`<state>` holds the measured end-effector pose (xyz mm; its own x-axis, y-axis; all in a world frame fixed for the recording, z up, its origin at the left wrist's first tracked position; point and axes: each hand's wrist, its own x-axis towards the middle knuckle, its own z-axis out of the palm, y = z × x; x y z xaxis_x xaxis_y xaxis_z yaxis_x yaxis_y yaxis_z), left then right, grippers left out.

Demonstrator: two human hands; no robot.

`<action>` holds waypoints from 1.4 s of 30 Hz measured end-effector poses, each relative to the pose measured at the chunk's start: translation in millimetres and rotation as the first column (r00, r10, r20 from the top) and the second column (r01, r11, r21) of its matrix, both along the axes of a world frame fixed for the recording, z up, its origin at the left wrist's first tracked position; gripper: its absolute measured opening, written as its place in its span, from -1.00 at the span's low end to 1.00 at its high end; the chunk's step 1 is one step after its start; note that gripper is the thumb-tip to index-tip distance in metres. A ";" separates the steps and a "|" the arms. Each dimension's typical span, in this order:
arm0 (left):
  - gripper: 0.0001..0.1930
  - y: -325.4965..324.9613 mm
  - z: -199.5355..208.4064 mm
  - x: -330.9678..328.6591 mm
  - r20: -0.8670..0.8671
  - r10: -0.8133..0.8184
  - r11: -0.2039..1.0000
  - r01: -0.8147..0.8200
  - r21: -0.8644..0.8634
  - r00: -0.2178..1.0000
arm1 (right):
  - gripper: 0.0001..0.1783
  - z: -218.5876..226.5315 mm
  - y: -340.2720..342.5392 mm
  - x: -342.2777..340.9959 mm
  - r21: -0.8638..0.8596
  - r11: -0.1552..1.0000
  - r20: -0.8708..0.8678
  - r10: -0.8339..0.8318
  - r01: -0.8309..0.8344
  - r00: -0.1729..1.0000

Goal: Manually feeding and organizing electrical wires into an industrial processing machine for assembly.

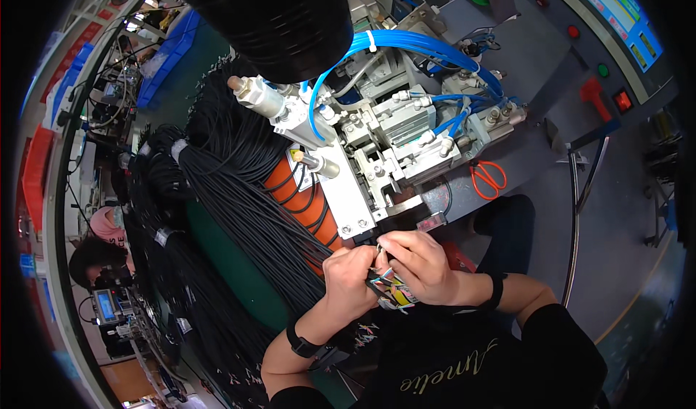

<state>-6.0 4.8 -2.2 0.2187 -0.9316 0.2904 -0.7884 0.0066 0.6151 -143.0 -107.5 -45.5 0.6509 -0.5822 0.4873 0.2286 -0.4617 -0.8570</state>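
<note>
My left hand [349, 273] and my right hand [420, 265] meet just in front of a metal machine [370, 170] with clamps and air cylinders. Both are closed, fingertips pinched together around the end of a cable. Thin pale wires [380, 249] show between the fingertips, but most of the held end is hidden. Below the fingers a cluster of coloured wire ends [395, 291] shows white, green, red and yellow; whether the right palm also holds it I cannot tell. Each wrist wears a black band.
A large bundle of black cables [239, 192] lies left of the machine, partly over an orange surface [326, 228]. Blue air tubes [428, 41] arch above the machine. Orange-handled scissors [487, 180] lie at its right. A black cylinder [275, 18] hangs overhead. Another person [101, 257] sits far left.
</note>
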 end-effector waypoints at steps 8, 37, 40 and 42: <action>-0.78 -5.9 3.5 -3.2 0.118 -0.031 0.999 0.034 -0.022 0.993 | -0.79 -1.5 -16.5 -2.4 0.705 0.640 0.127 0.309 -0.305 0.942; -0.82 -5.6 -0.1 0.0 0.022 -0.058 0.997 0.057 0.047 0.998 | -0.77 -8.8 -43.9 -3.1 0.893 0.219 0.211 0.566 -0.392 0.797; -0.82 -5.5 1.9 1.2 0.010 -0.053 0.995 0.052 0.082 0.999 | -0.79 -8.5 -44.8 -2.7 0.886 0.250 0.188 0.576 -0.390 0.796; -0.82 -6.8 2.7 0.5 0.009 -0.056 0.995 0.056 0.081 0.998 | -0.80 -9.0 -45.1 -2.6 0.871 0.295 0.167 0.575 -0.393 0.801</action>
